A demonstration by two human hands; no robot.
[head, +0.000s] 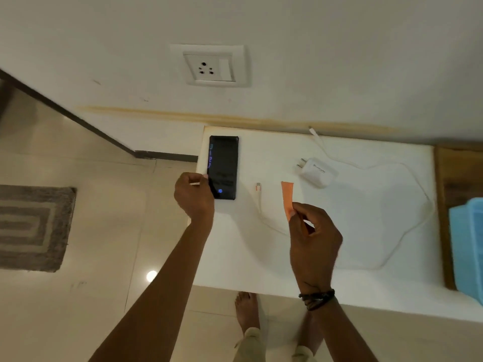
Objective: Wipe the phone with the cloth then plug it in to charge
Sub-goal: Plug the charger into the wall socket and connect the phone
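forearms: both reach forward from the bottom of the frame over a white table [339, 231]; the right wrist wears a dark cord bracelet [317, 299].
right hand [315, 246]: fingers pinched on the near end of an orange cloth [288, 198], which hangs as a narrow folded strip just above the table, between the cable tip and the charger.
left hand [193, 195]: fingertips closed on the near left edge of the phone [223, 167], thumb and forefinger pressing its side; whether it is lifting or only steadying i cannot tell.
phone position: lies flat, screen up and lit, at the far left corner of the table, close to the left edge.
phone axis: long axis runs away from the person toward the wall; the fingerprint icon marks the near end, so the charging port most likely faces the person.
cable [392, 246]: white, looped wide across the right half of the table; one connector [258, 186] lies just right of the phone, pointing toward the wall.
charger [317, 172]: white adapter on its side, pins aimed left and away, well apart from the phone.
socket [213, 66]: on the wall above the table, nothing plugged in.
step in hand: wiping looks about to begin, by my reading.
doing it well: open the cloth out so a broad face meets the glass, keep the left grip on the edges only, and stroke along the long axis, away from the table edge, so the phone is not pushed off.
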